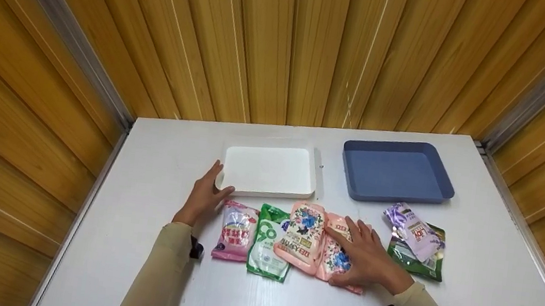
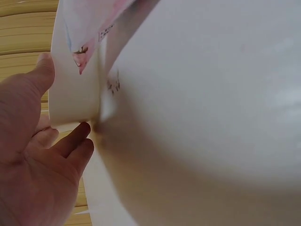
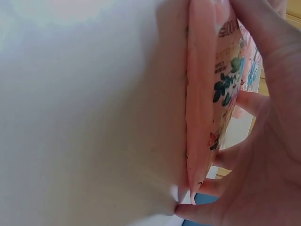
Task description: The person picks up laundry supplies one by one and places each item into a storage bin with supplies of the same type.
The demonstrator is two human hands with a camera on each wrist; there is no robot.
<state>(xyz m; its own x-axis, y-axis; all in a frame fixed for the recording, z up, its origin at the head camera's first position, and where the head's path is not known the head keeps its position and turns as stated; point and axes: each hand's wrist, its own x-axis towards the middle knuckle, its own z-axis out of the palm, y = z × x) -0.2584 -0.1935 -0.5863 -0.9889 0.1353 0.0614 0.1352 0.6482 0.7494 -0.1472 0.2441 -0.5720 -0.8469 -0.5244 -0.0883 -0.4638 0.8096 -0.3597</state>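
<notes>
My left hand touches the near left corner of a white tray, its thumb along the front wall and its fingers at the left side. The left wrist view shows the fingertips against that corner. My right hand rests with spread fingers on a pink flower-printed packet, partly covered by the hand. Against it on the left lies a second pink floral packet, which overlaps a green-and-white packet. A pink packet lies farther left, close to my left hand.
A blue tray stands at the back right of the white table. In front of it, a purple packet lies across a dark green packet. Wood-patterned walls enclose the table at the back and sides.
</notes>
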